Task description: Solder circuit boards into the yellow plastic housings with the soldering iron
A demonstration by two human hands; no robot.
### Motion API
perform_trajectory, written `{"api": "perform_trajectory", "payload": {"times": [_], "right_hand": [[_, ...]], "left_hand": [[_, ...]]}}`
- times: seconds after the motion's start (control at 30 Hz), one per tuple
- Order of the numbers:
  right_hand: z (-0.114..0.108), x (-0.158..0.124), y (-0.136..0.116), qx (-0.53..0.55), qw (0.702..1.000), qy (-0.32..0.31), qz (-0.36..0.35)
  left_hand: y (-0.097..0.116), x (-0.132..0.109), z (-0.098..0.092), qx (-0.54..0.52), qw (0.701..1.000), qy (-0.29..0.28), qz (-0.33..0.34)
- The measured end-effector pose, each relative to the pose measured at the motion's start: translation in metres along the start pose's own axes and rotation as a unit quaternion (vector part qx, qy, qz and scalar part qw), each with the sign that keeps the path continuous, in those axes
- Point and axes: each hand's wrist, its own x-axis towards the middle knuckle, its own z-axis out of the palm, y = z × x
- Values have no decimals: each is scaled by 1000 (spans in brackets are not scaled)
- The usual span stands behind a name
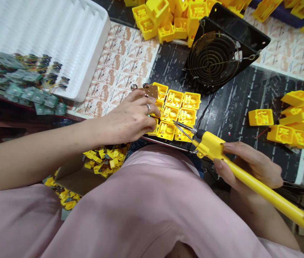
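Note:
My right hand point(248, 168) grips a yellow soldering tool point(259, 182), whose metal tips point left over a block of small open yellow housings point(170, 114). The housings stand in rows near the table's front edge, with small metal parts inside. My left hand point(130, 116), a ring on one finger, rests at the left side of the block with its fingers bent over the nearest housings. A brown perforated board point(152, 92) lies by its fingertips, over the upper left housing. Whether the fingers pinch anything is hidden.
A black fan point(213, 59) stands behind the block, its cable running forward. Yellow housings point(293, 120) lie at the right, more at the back. A white foam tray point(98, 43) with green circuit boards point(33, 95) is at the left. Below, a box point(76, 175) holds yellow parts.

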Motion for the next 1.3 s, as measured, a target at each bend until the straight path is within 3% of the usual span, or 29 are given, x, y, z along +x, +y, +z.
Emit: {"api": "perform_trajectory", "payload": {"times": [0.27, 0.4, 0.57, 0.73, 0.9, 1.07, 1.3], "right_hand": [[0, -2, 4, 13, 1000, -5, 9], [1, -3, 0, 9, 1000, 2, 25], [6, -6, -8, -10, 998, 13, 62], [13, -7, -8, 42, 999, 0, 26], [18, 2, -4, 40, 998, -33, -42], [20, 8, -6, 39, 997, -37, -50], [21, 16, -6, 13, 992, -71, -100]], "left_hand": [[28, -10, -8, 160, 987, 26, -22], [22, -10, -8, 81, 993, 60, -52], [19, 8, 1, 36, 994, 66, -85], [24, 19, 11, 5, 991, 95, -97], [22, 23, 8, 8, 992, 74, -102], [18, 28, 3, 46, 995, 33, -87], [16, 36, -4, 16, 997, 2, -76]]}}
